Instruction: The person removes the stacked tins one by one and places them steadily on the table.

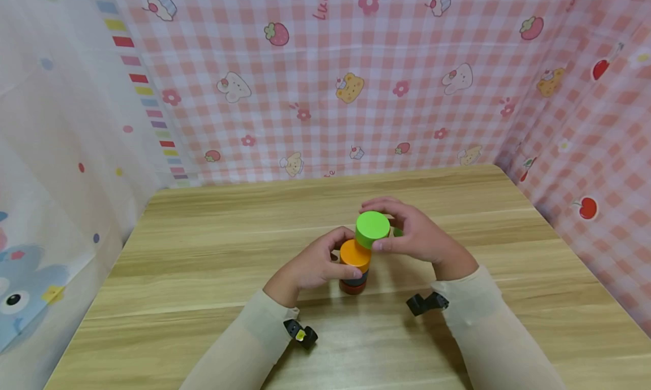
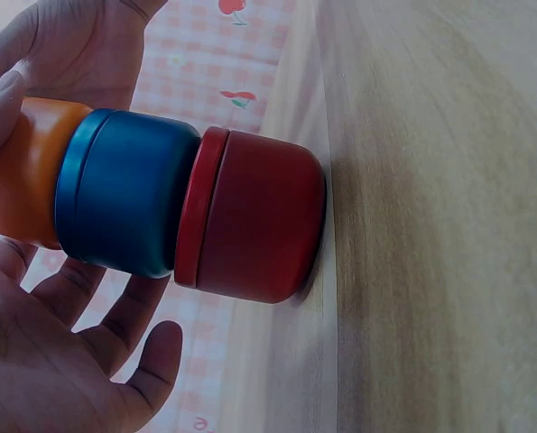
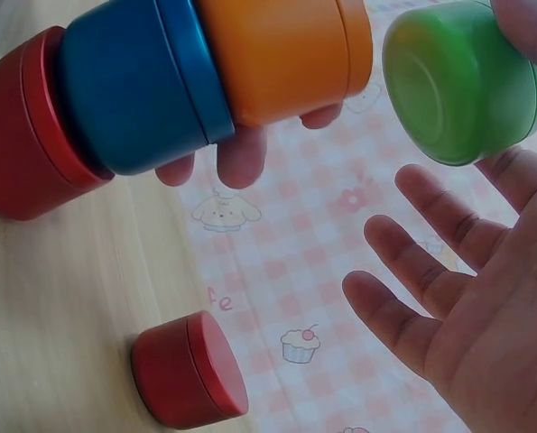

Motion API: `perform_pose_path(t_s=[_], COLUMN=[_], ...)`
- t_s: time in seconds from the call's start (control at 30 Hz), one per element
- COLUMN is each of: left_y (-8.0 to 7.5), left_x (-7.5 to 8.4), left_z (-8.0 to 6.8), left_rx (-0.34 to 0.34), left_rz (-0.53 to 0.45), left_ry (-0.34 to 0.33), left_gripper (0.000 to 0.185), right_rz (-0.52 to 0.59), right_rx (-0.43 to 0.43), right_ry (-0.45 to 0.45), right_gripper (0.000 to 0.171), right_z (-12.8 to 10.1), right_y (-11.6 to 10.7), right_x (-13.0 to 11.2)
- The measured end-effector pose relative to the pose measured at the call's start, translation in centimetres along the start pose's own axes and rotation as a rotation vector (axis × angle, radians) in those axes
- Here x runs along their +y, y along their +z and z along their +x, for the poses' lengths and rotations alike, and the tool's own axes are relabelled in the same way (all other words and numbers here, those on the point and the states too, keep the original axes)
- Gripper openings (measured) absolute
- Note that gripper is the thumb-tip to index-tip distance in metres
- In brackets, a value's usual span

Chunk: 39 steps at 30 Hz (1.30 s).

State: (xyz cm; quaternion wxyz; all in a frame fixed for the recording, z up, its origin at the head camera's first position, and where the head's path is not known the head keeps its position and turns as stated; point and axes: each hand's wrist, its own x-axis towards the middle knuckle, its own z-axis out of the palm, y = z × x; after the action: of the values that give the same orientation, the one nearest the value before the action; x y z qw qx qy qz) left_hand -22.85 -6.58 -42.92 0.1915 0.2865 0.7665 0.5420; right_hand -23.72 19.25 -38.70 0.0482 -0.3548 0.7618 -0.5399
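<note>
Just below the frame's centre, the left hand grips the orange tin, which stands on the blue tin and, lowest, the red tin. To their right, the right hand pinches the green tin, just above the orange, apart; some green bit beyond I can't quite make out.
</note>
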Motion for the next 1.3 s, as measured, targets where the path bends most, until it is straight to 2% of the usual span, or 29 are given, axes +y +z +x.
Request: perform_pose_path(t_s=[0.43, 1.0, 1.3], left_y=[0.1, 0.0, 0.1], left_x=[0.1, 0.2, 0.1], left_z=[0.0, -0.1, 0.0], left_rx=[0.000, -0.003, 0.001], left_rz=[-0.014, -0.035, -0.031], left_ry=[-0.005, 0.008, 0.011], left_gripper=[0.049, 0.049, 0.047], right_rz=[0.047, 0.009, -0.019], right_rx=[0.005, 0.032, 0.057], right_ry=[0.024, 0.028, 0.058], right_gripper=[0.059, 0.059, 0.058], right_z=[-0.1, -0.1, -0.2], right_y=[-0.5, -1.1, -1.4], right_x=[0.1, 0.2, 0.7])
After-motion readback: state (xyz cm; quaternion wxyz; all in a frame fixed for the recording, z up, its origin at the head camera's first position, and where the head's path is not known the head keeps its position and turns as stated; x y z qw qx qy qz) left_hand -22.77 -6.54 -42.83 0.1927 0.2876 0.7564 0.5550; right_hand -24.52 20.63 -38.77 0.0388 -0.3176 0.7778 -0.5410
